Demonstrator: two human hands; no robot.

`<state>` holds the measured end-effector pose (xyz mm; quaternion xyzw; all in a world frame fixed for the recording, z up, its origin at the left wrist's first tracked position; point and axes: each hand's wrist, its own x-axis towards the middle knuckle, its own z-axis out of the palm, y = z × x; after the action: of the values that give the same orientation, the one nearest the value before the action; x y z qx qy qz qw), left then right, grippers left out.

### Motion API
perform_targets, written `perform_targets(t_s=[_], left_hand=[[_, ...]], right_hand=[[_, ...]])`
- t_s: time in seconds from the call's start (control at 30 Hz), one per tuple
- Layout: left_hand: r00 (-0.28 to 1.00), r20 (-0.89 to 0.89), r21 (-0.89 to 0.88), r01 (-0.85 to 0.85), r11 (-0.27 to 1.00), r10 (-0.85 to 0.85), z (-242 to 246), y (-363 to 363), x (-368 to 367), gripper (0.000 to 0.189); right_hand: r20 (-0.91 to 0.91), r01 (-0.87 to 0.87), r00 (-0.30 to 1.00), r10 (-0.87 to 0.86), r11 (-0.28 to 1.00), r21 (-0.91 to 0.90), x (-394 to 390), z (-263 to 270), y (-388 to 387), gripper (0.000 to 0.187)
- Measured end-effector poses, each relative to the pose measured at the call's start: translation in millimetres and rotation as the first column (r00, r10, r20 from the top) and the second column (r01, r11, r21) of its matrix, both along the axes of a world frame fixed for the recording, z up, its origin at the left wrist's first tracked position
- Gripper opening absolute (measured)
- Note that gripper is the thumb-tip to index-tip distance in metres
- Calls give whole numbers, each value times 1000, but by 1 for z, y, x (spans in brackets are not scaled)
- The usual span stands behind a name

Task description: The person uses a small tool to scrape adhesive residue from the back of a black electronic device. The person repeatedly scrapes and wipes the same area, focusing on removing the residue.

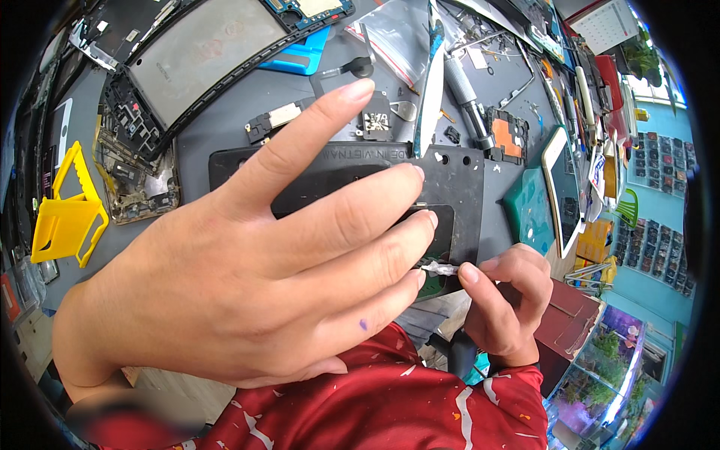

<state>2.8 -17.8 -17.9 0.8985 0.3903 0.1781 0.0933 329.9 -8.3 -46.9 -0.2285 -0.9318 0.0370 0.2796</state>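
My left hand (253, 270), back upward and fingers spread, covers much of a black flat plate (467, 197) with embossed writing. Its index fingertip is close to a small crumpled whitish strip (441, 269); whether they touch I cannot tell. The thumb stands well apart, near my body. My right hand (509, 301) pinches the strip's right end between thumb and forefinger. Below the strip, part of a green board (433, 288) shows in the plate's recess. A pointed blue-and-white tool (430, 84) has its tip over the plate's far edge.
Phone parts (374, 115) and a metal screwdriver-like handle (464, 90) lie beyond the plate. A large device frame (208, 56) and yellow plastic phone stand (67, 225) are at left. A white-edged phone (557, 185) rests on a green object (523, 197) at right.
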Motion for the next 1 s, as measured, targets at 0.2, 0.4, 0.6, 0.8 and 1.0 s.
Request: perform_targets(t_s=[0.2, 0.4, 0.6, 0.8, 1.0], left_hand=[[1000, 1, -2, 6, 1000, -6, -1, 0, 1, 55], [1000, 6, -2, 6, 1000, -6, -1, 0, 0, 56], [1000, 6, -2, 1, 1000, -1, -1, -1, 1, 56], [1000, 12, 2, 11, 1000, -11, -3, 1, 1, 56], [1000, 16, 1, 4, 1000, -4, -4, 0, 1, 57]], right_hand=[[16, -38, 999, 38, 999, -10, 1, 1, 0, 51], [42, 32, 999, -33, 999, 22, 13, 6, -7, 53], [-34, 130, 991, -131, 991, -24, 7, 4, -8, 64], [76, 23, 997, -23, 1000, -6, -10, 9, 6, 58], [132, 1, 991, -6, 999, 39, -10, 8, 7, 57]])
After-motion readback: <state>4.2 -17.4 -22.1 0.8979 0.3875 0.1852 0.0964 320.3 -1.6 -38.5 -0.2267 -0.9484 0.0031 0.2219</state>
